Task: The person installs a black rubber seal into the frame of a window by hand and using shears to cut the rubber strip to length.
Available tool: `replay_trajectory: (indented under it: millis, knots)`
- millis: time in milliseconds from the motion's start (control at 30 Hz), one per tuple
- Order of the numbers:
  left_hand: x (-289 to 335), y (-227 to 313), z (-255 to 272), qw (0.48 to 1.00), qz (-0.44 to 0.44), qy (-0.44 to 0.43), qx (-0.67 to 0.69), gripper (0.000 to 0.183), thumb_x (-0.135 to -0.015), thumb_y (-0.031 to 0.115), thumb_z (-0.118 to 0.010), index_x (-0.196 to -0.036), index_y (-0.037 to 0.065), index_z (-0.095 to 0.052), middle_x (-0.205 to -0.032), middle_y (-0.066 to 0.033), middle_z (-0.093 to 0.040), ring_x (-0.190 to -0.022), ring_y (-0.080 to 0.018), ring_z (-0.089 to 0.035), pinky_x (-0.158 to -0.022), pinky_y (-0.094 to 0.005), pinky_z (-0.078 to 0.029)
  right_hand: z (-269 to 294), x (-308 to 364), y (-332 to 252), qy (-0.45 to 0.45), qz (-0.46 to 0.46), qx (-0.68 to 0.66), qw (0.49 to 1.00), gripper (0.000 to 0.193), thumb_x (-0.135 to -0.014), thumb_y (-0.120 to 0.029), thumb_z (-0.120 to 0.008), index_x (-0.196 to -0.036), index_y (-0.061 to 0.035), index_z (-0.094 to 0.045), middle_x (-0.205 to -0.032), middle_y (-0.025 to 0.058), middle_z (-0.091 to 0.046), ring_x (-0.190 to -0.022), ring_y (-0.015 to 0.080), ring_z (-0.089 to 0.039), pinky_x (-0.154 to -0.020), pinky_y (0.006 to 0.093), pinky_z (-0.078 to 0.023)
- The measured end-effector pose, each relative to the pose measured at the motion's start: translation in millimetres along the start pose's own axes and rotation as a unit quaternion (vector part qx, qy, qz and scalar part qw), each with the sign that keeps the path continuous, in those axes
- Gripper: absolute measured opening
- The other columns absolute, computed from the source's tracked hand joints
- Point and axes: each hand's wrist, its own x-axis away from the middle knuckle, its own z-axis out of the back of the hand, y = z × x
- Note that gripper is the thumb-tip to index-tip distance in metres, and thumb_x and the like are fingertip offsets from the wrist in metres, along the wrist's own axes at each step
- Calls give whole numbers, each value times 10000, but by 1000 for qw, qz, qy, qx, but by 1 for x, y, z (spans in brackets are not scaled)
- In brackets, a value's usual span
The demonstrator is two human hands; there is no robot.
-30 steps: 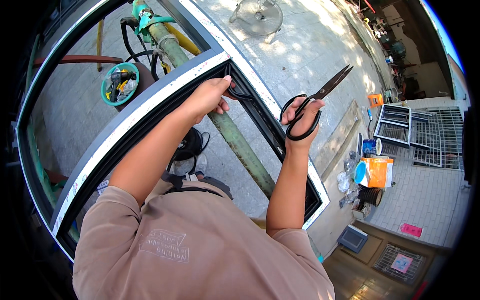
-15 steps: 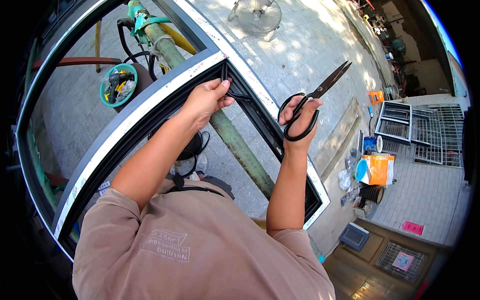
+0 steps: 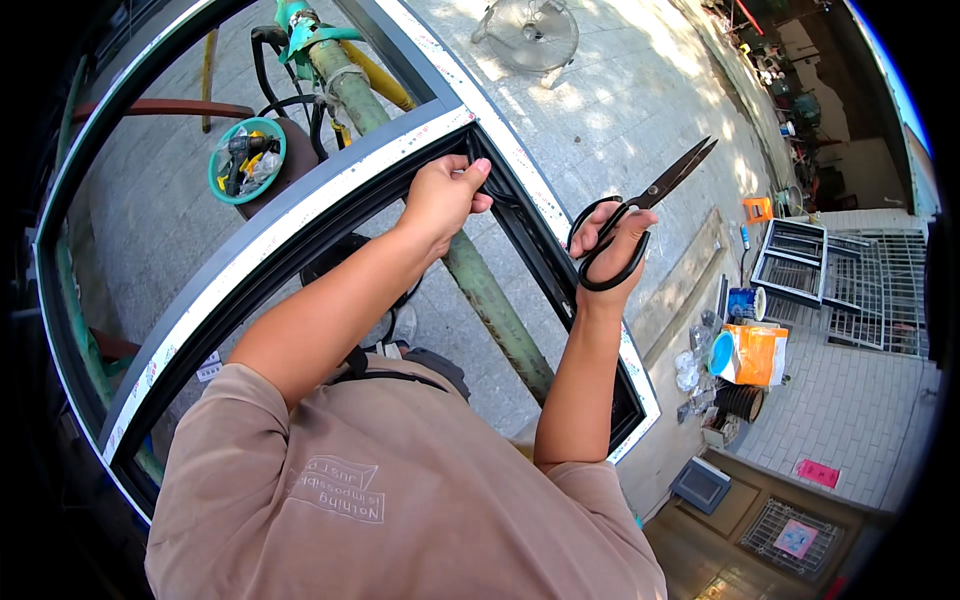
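My left hand [image 3: 447,203] pinches a black rubber seal strip [image 3: 503,197] at the upper inside corner of a curved window frame [image 3: 270,227]. The strip bends down from my fingers along the frame's right inner channel. The frame has a dark inner profile and white printed film on its face. To the right of that side, my right hand [image 3: 612,262] holds a pair of black-handled scissors [image 3: 657,190]. Its fingers go through the handle loops, and the dark blades point up and right, slightly parted and away from the strip.
A green pipe [image 3: 490,310] runs under the frame. Beyond the frame at left, a teal basket [image 3: 282,160] holds a power drill and small bags. A fan [image 3: 528,35] stands on the paving at the back. At right lie an orange bag [image 3: 757,355] and smaller frames [image 3: 790,262].
The view has shifted a little, so the frame and basket appear slightly farther right. Both hands keep their holds, the left on the strip and the right on the scissors.
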Motion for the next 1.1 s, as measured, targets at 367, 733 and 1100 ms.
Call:
replay_trajectory:
  millis: [367, 733, 1100]
  knots:
    - [0, -2, 17, 997, 1, -79, -25, 448, -1134, 251, -740, -1382, -109, -644, -1013, -74, -701, -767, -124, -740, -725, -269, -614, -1, 0, -1, 9, 1, 14, 1000, 877, -1094, -857, -383, -962, -27, -631, -656, 11, -523, -563, 142, -544, -559, 282, -409]
    - [31, 14, 5, 932, -281, -24, -227, 236, -1046, 179, -832, -1146, 4, -709, -928, -53, -700, -790, -117, -669, -744, -302, -565, 4, 2, -1, -28, 22, 34, 999, 823, -1138, -794, -392, -942, -31, -633, -654, -1, -523, -573, 129, -548, -564, 275, -413]
    - [23, 37, -3, 899, -338, -129, -247, 339, -1212, 222, -548, -1461, 29, -674, -994, -84, -697, -787, -172, -724, -737, -353, -614, 2, 4, -37, -63, 159, 430, 886, 620, -1041, -609, -756, -955, -6, -641, -725, 127, -606, -658, 295, -618, -640, 447, -489]
